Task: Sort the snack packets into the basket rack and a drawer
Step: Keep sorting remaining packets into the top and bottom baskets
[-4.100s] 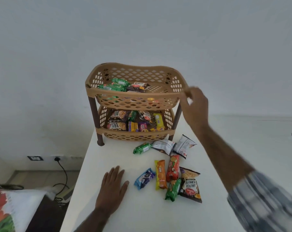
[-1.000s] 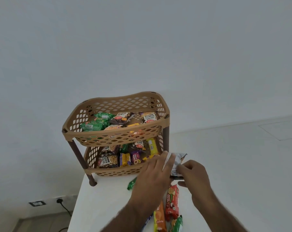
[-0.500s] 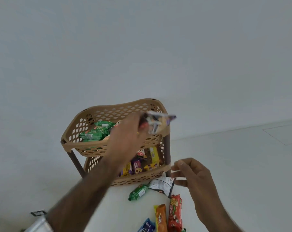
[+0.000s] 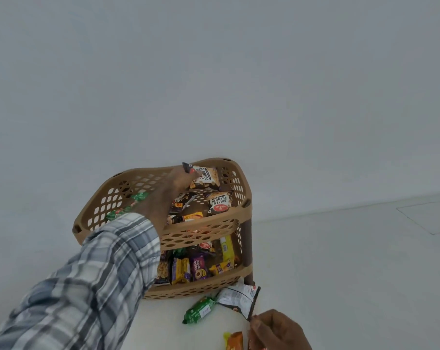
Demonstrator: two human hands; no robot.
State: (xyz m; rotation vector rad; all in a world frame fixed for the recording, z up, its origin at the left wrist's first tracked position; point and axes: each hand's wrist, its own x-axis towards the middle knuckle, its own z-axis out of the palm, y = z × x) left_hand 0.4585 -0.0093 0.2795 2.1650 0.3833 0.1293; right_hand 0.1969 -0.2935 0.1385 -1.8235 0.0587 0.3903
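Note:
A tan two-tier basket rack (image 4: 208, 229) stands on the white table (image 4: 158, 322) against the wall. My left hand (image 4: 172, 188) reaches into the upper basket and pinches a salted peanuts packet (image 4: 205, 176) near the back right corner. Another salted peanuts packet (image 4: 220, 202) and green packets (image 4: 124, 210) lie in that tier. The lower tier holds several packets (image 4: 188, 269). My right hand (image 4: 279, 329) sits at the bottom edge, fingers curled beside a white packet (image 4: 240, 296) lying on the table. A green packet (image 4: 198, 310) lies next to the white one.
An orange packet (image 4: 235, 341) shows at the bottom edge beside my right hand. A plain grey wall rises behind the rack. My plaid sleeve (image 4: 87, 279) crosses the left half of the rack.
My left hand lifted a peanuts packet from the table and carried it up into the upper basket. My right hand dropped lower, toward the white packet.

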